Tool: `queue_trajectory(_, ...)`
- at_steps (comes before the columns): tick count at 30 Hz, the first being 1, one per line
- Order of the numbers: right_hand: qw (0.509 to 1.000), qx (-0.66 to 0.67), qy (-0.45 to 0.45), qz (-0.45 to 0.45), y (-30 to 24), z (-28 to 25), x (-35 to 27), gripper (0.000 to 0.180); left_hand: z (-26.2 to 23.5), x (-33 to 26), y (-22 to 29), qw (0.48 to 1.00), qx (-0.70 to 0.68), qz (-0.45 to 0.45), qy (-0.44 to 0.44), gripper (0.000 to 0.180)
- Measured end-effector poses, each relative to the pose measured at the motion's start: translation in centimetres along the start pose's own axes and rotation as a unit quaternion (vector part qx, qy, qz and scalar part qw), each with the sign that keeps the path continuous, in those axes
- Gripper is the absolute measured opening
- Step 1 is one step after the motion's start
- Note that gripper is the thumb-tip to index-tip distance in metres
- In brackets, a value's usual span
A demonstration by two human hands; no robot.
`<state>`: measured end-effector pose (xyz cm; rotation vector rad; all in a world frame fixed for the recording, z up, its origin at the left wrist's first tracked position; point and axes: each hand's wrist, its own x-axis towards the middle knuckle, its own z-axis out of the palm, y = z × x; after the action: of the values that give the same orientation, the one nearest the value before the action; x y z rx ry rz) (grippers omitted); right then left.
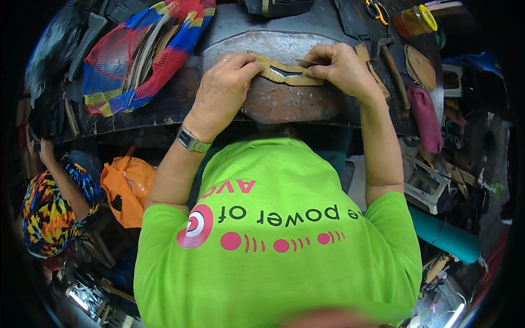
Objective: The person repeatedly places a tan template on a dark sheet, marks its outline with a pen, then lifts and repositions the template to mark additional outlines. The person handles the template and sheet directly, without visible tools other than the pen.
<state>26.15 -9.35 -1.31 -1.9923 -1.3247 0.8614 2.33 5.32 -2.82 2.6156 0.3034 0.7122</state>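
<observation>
A curved tan strip with a long dark slot edged in white is held over the worn slab in front of me. My left hand pinches its left end between thumb and fingers. At the other end, my right hand grips the strip's right part with thumb and forefinger, the other fingers curled. Whether the strip is card or leather, I cannot tell. The slab is grey on its far part and reddish brown on the near part.
Left on the dark table is a colourful mesh bag of flat pieces. To the right lie a hammer, tan pattern pieces, a maroon pouch, orange-handled scissors and a yellow-lidded jar. Another person is at the far left.
</observation>
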Motion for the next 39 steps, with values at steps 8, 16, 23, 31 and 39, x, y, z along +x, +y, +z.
queue_trajectory(8,0.991,-0.018,0.089,-0.097,0.3,-1.4,-3.2,0.042,-0.5,0.4,0.3,0.999,0.022,0.009,-0.048,0.022)
queue_trajectory(16,0.987,0.0,0.11,-0.115,1.8,1.1,-5.3,0.033,-0.4,0.1,0.8,0.999,-0.005,-0.023,-0.025,0.024)
queue_trajectory(23,0.99,-0.001,0.084,-0.113,1.9,0.2,-4.7,0.033,-0.4,0.3,0.4,0.997,-0.035,-0.065,-0.024,0.021)
queue_trajectory(31,0.992,0.015,0.073,-0.099,1.7,-0.1,-4.3,0.031,-1.7,1.8,-1.8,0.991,-0.082,-0.043,-0.094,0.031)
queue_trajectory(39,0.994,0.014,0.073,-0.08,1.0,0.0,-4.2,0.027,-1.8,1.8,-1.8,0.99,-0.101,-0.053,-0.078,0.035)
